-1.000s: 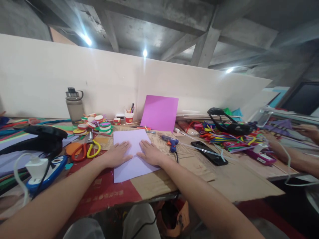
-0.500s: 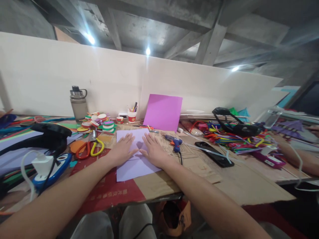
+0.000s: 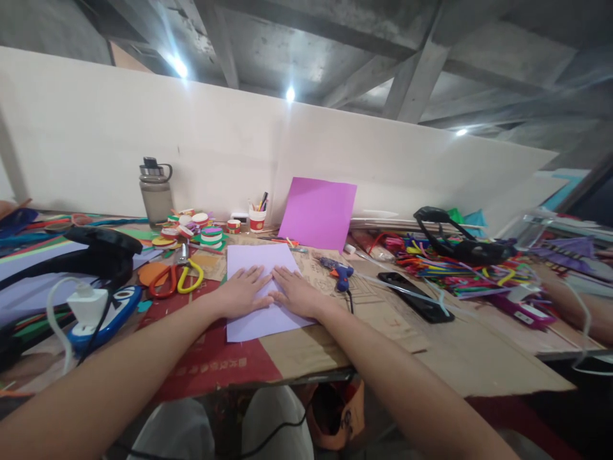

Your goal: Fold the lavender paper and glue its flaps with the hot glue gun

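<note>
Pale purple paper [image 3: 258,254] lies on the table in front of me, partly covered by both hands. My left hand [image 3: 246,292] rests flat on its middle, fingers stretched out. My right hand [image 3: 294,292] presses flat beside it, and the two hands nearly meet at the fingertips and thumbs. Neither hand grips anything. To the right of the paper lies a blue hot glue gun [image 3: 341,276]. Scissors with red and yellow handles [image 3: 190,276] lie to the left of the paper.
A brighter purple sheet [image 3: 318,214] leans against the white board behind. A water bottle [image 3: 156,199], a cup of pens [image 3: 257,219] and a blue power strip [image 3: 103,322] stand around. On the right are a phone [image 3: 416,299] and many pipe cleaners [image 3: 431,265]. Another person's arm [image 3: 575,306] shows at far right.
Both hands have slid down the pale purple paper toward me, from its upper part to its middle. They remain flat. The view has shifted slightly.
</note>
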`<state>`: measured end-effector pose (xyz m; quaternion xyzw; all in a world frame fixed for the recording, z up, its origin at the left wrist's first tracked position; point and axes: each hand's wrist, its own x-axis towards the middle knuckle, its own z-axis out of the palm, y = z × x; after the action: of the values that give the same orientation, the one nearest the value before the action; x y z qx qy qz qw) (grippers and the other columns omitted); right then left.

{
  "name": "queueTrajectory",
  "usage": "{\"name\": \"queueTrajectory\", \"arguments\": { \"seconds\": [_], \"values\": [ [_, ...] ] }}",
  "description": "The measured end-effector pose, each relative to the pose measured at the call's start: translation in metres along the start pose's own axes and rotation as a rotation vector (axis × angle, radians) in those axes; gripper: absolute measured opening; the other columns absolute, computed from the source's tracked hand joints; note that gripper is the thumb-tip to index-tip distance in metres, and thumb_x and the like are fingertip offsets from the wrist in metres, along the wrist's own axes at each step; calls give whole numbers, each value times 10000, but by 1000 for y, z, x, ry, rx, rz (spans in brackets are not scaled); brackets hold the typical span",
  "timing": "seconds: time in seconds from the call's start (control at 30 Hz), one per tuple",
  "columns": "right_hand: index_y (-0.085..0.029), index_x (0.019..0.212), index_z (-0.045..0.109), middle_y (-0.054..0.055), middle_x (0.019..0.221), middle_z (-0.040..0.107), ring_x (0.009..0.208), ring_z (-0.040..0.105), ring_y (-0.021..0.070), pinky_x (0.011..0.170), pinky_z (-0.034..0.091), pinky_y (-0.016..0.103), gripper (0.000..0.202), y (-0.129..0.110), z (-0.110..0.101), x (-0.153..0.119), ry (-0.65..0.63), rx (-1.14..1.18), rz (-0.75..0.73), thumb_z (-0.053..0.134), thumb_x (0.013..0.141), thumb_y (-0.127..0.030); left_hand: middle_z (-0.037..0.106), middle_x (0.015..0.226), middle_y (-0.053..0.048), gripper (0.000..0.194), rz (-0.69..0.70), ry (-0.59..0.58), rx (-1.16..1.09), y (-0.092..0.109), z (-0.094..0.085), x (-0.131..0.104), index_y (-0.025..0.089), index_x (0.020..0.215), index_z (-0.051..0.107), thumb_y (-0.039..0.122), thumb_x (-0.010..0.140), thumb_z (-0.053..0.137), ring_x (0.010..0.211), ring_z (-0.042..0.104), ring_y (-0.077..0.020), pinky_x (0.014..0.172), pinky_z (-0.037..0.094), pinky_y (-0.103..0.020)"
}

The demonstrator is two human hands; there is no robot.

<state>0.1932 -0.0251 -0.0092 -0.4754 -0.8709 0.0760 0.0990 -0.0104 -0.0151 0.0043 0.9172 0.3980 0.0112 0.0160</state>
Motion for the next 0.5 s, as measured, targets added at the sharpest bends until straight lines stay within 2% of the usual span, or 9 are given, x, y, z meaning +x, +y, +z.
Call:
{"name": "queueTrajectory", "arguments": {
  "seconds": [0.17, 0.3, 0.5],
  "values": [
    [-77, 1456, 249, 147, 1532, 174, 1422, 126, 256, 1135, 138, 464, 713, -2, -3, 1, -33, 3, 17, 271, 923, -550, 181, 1532, -148, 833, 33, -23, -22, -2, 0, 1, 115, 1472, 228, 691, 873, 180, 1420, 126, -277, 1131, 107, -437],
    [-83, 1456, 251, 148, 1530, 183, 1421, 134, 248, 1135, 139, 459, 713, -3, -2, 1, -30, 1, 19, 271, 922, -555, 211, 1519, -177, 840, 84, -21, -37, -3, 0, 1, 58, 1458, 244, 670, 885, 186, 1417, 154, -257, 1135, 117, -396],
    [-87, 1466, 217, 151, 1538, 152, 1428, 87, 246, 1138, 117, 456, 718, -2, 0, 0, 34, -32, 12, 283, 922, -550, 199, 1522, -168, 814, 64, 9, -46, -5, 3, 1, 87, 1459, 253, 664, 885, 226, 1415, 162, -251, 1131, 123, -393]
  ]
}}
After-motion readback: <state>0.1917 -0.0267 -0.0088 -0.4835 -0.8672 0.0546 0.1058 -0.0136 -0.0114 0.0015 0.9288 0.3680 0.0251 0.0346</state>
